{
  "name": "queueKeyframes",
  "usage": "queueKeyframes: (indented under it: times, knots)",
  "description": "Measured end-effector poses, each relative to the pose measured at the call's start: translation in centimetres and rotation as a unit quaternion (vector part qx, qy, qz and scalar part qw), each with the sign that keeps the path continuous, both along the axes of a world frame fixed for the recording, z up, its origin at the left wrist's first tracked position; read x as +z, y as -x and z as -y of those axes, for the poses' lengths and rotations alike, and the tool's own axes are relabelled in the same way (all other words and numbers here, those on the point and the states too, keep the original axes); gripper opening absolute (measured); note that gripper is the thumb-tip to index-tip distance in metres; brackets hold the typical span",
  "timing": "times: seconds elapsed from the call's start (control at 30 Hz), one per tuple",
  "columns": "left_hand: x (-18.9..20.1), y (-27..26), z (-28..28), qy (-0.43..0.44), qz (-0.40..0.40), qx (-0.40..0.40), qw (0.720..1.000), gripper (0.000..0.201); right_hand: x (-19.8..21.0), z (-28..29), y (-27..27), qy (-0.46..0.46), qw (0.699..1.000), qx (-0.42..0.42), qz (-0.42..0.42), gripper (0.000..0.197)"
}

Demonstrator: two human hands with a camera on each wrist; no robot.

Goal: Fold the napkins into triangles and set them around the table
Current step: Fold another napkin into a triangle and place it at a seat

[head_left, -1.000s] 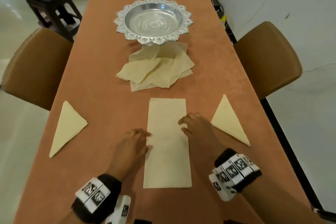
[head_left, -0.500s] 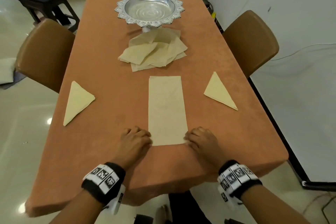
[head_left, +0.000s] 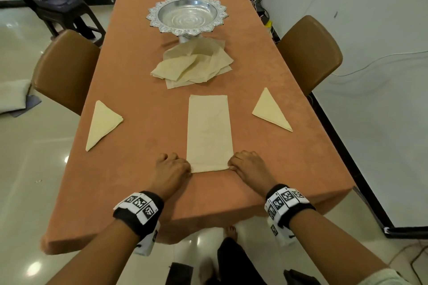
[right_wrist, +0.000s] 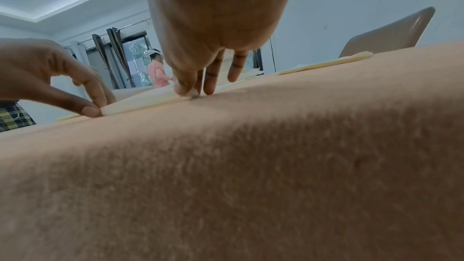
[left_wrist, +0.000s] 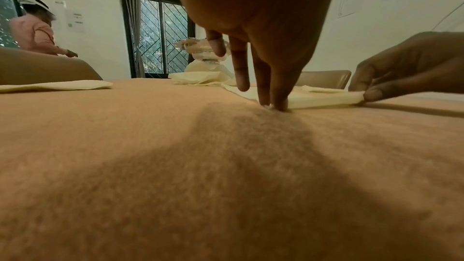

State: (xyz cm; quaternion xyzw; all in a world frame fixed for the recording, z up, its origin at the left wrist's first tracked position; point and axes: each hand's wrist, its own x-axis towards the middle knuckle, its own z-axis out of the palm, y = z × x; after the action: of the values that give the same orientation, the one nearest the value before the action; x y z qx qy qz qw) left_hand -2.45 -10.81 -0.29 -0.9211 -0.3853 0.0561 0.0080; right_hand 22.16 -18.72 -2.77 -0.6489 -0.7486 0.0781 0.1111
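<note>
A cream napkin, folded to a long rectangle, lies lengthwise in the middle of the orange table. My left hand pinches its near left corner and my right hand pinches its near right corner; the near edge is slightly lifted. One folded triangle napkin lies at the left edge and another triangle napkin at the right edge. A loose pile of unfolded napkins sits beyond the rectangle.
A silver footed bowl stands at the far middle, right behind the pile. Brown chairs flank the table. A dark stool stands at the far left, and another person is in the background.
Both hands slid back along the napkin's long sides from its middle to the near corners, and now pinch them. The view also pulled back from the table.
</note>
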Motion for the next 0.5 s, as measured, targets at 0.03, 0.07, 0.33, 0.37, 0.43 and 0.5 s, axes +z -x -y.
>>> queueKeyframes:
  times: [0.03,0.07,0.33,0.37,0.43,0.5]
  knots:
    - [0.1,-0.1,0.3,-0.004,-0.009,-0.008,1.0,0.024,0.2,0.3,0.0,0.017,1.0,0.007,-0.001,0.004]
    - [0.2,-0.1,0.9,0.0,-0.014,-0.017,1.0,0.023,0.4,0.7,-0.1,0.04,0.999,0.019,-0.002,0.005]
    - [1.3,0.8,9.8,0.129,0.005,-0.023,0.991,0.013,0.1,9.0,-0.8,0.101,0.991,0.088,0.006,0.022]
    - [1.6,0.6,10.3,0.161,-0.008,-0.013,0.987,0.023,0.6,9.3,-0.9,0.132,0.987,0.097,-0.001,0.023]
    - [2.6,0.2,9.8,0.197,0.026,0.015,0.98,0.038,2.2,8.5,-1.4,0.174,0.982,0.069,-0.023,0.039]
    - [3.6,-0.7,7.2,0.179,0.084,0.04,0.979,0.037,3.7,5.8,-2.0,0.143,0.988,0.02,-0.049,0.039]
